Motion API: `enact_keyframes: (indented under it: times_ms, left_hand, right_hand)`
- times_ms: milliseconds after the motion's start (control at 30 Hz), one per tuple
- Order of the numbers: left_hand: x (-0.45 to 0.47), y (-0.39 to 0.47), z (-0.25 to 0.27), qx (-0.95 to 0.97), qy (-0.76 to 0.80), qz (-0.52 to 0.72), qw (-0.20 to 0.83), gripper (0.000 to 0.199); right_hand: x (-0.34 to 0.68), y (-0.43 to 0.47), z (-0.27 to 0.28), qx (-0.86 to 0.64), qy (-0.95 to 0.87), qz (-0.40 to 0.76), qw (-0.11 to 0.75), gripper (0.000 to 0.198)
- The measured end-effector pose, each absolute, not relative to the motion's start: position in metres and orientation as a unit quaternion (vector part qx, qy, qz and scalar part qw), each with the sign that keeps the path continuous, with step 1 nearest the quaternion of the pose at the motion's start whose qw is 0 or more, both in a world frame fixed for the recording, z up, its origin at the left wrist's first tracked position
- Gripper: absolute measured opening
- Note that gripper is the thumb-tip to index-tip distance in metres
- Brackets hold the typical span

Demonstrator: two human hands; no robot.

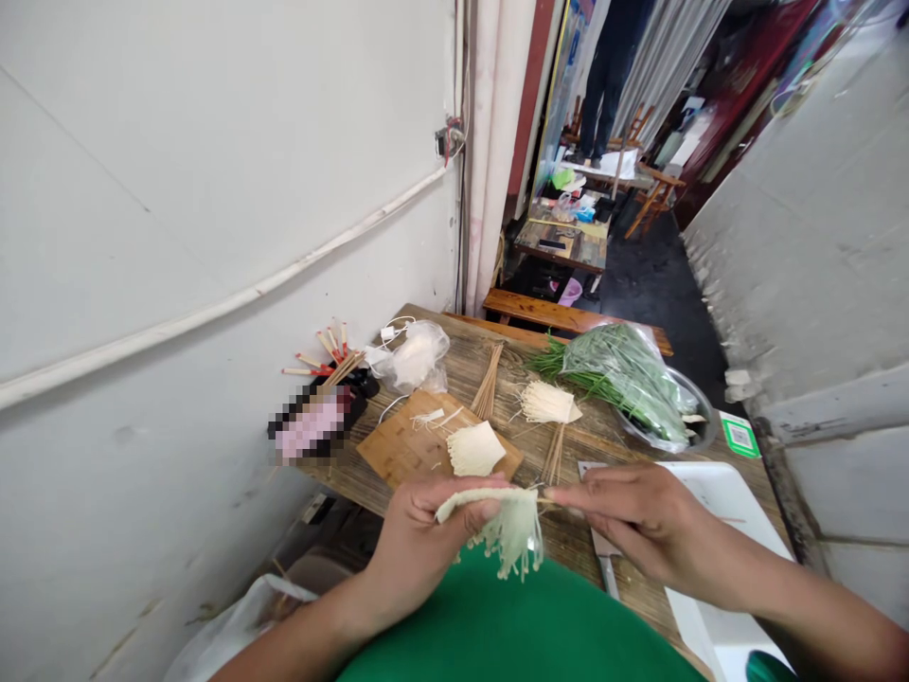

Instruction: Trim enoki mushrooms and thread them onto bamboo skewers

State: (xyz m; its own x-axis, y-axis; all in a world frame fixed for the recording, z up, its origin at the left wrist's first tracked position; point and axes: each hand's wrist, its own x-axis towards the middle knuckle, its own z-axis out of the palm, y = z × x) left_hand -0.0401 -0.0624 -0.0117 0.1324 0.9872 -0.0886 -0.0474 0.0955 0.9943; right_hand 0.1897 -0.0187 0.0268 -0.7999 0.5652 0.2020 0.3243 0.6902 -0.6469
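Note:
A flat bunch of enoki mushrooms (520,529) is pinched between the thumb and fingers of my left hand (412,535), its thin stems and caps hanging down. My right hand (646,521) grips a thin bamboo skewer (545,500) whose other end meets the right edge of the bunch. Whether the tip is inside the mushrooms I cannot make out. Just beyond my hands, another enoki bunch (475,449) lies on a wooden cutting board (387,443). A third enoki portion (546,403) rests farther back, near bundles of skewers (487,384).
A cleaver (607,559) lies under my right arm, beside a white tray (700,606). Bagged green chives (617,365) fill a bowl at the back right. A plastic bag (418,355) and a dark holder with sticks (312,407) stand by the wall. Someone's legs (603,85) show far back.

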Motion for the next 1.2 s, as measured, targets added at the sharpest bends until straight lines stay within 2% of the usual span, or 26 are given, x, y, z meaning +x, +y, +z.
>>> enact_keyframes:
  times_ms: [200, 500, 733, 1067, 1200]
  left_hand:
    - [-0.037, -0.065, -0.010, 0.486, 0.485, 0.444, 0.575, 0.014]
    - [-0.037, -0.067, -0.016, 0.445, 0.476, 0.448, 0.612, 0.015]
    - [-0.036, -0.069, -0.018, 0.434, 0.460, 0.447, 0.632, 0.015]
    - [-0.039, -0.070, -0.023, 0.421, 0.452, 0.455, 0.642, 0.015]
    - [-0.043, -0.068, -0.019, 0.436, 0.453, 0.465, 0.623, 0.023]
  right_hand:
    - [0.191, -0.018, 0.030, -0.242, -0.904, 0.308, 0.172, 0.028]
    - [0.186, -0.019, 0.028, -0.238, -0.898, 0.318, 0.188, 0.031]
    - [0.182, -0.020, 0.025, -0.248, -0.890, 0.341, 0.172, 0.021]
    - [0.173, -0.017, 0.022, -0.254, -0.878, 0.356, 0.192, 0.018]
    - [0.174, -0.013, 0.021, -0.269, -0.868, 0.361, 0.209, 0.016]
